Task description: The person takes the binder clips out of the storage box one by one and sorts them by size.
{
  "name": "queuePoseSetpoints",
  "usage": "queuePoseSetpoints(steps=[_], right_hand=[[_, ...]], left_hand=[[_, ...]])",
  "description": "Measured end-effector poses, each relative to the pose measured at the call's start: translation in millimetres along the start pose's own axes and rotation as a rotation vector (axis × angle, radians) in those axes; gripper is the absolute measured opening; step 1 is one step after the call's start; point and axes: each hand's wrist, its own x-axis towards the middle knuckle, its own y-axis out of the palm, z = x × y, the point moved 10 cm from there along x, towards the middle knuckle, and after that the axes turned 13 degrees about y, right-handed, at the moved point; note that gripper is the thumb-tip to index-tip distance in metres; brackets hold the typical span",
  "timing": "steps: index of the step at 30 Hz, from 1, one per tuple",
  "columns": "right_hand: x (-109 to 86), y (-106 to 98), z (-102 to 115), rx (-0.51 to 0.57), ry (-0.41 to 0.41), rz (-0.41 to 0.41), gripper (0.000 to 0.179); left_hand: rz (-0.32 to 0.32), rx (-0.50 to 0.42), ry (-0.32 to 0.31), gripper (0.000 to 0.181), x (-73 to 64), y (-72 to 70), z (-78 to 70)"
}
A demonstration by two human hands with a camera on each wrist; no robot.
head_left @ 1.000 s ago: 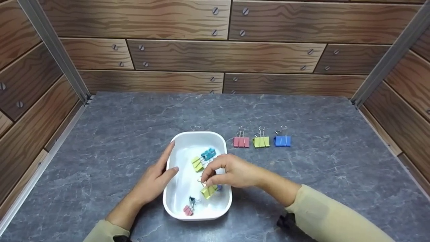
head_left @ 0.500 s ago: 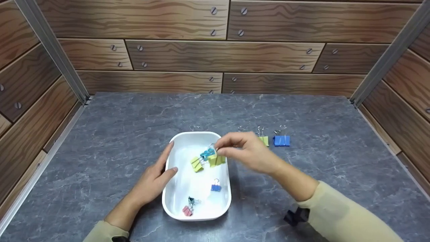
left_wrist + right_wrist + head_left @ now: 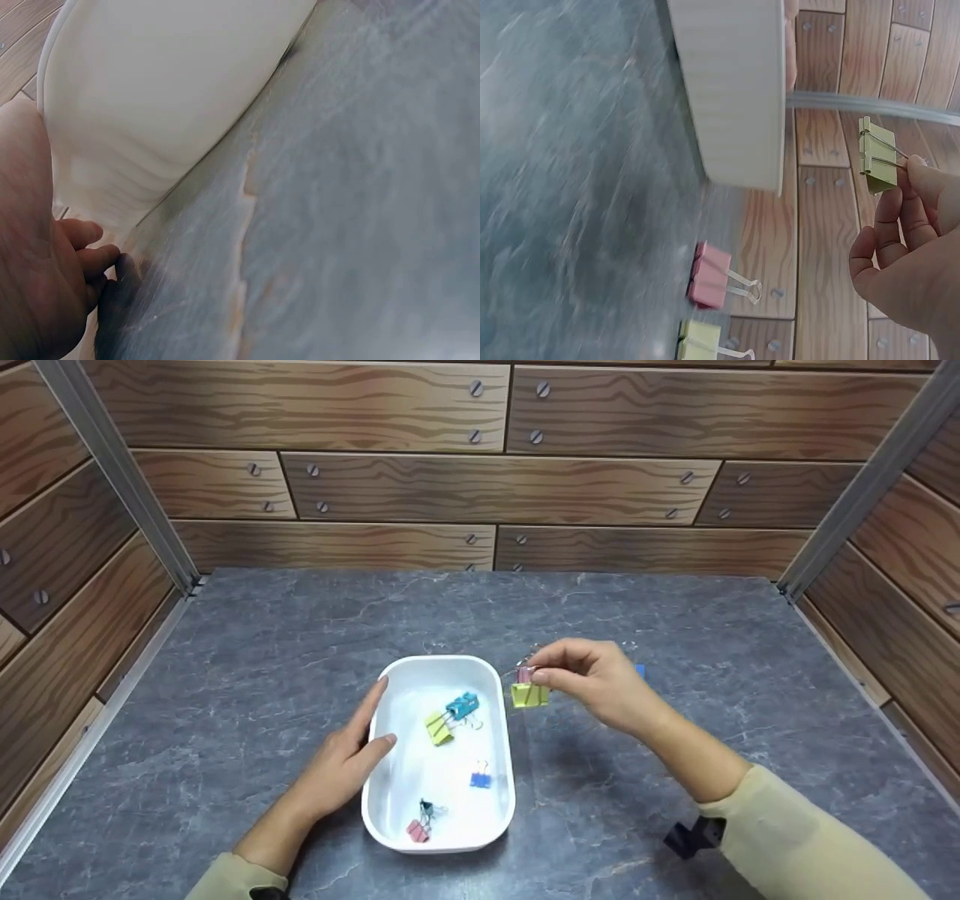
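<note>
My right hand [image 3: 600, 682] pinches a yellow-green binder clip [image 3: 530, 695] by its wire handles, just right of the white tray [image 3: 508, 750]. The right wrist view shows the clip's body hanging beyond the thumb and fingertip. Behind it in the head view, a pink binder clip [image 3: 525, 673] is partly covered; it stands on the table. My left hand [image 3: 346, 769] holds the tray's left wall, thumb over the rim. Inside lie a yellow-green clip [image 3: 439, 729], a teal clip [image 3: 462, 706], a small blue clip [image 3: 481, 780], a small pink clip [image 3: 418, 831] and a small dark clip [image 3: 427, 808].
Another yellow-green clip [image 3: 700, 341] stands beside the pink one in the right wrist view. A larger blue clip [image 3: 640, 670] mostly hides behind my right hand. Wood-patterned walls [image 3: 390, 487] enclose the grey marbled table [image 3: 262, 637].
My right hand has lifted the yellow-green clip out of the tray and carried it up and right, over the tray's right rim. The left hand has stayed on the tray.
</note>
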Motion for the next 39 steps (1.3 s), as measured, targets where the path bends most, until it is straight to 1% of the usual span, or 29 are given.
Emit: queuePoseSetpoints(steps=[7, 13, 18, 26, 34, 39], right_hand=[[4.4, -12, -27, -0.039, 0.058, -0.04, 0.018], [8.6, -17, -50, -0.04, 0.104, -0.066, 0.016], [11.1, -18, -65, -0.06, 0.134, -0.067, 0.018], [13.5, -14, -81, -0.097, 0.152, -0.05, 0.017], [13.6, -11, -89, -0.129, 0.161, -0.062, 0.018], [12.6, -9, -91, -0.148, 0.169, -0.052, 0.019]], left_hand=[[0.002, 0.003, -0.009, 0.074, 0.0, 0.3, 1.9], [0.008, 0.003, -0.01, 0.074, 0.4, 0.9, 2.7], [0.009, 0.002, -0.017, 0.074, -0.3, 0.9, 3.7], [0.003, -0.002, -0.021, 0.075, 0.3, 0.7, 3.9], [0.0, 0.008, -0.012, 0.074, 0.7, 0.1, 3.7], [0.004, 0.006, -0.011, 0.074, 0.2, 0.6, 3.9]])
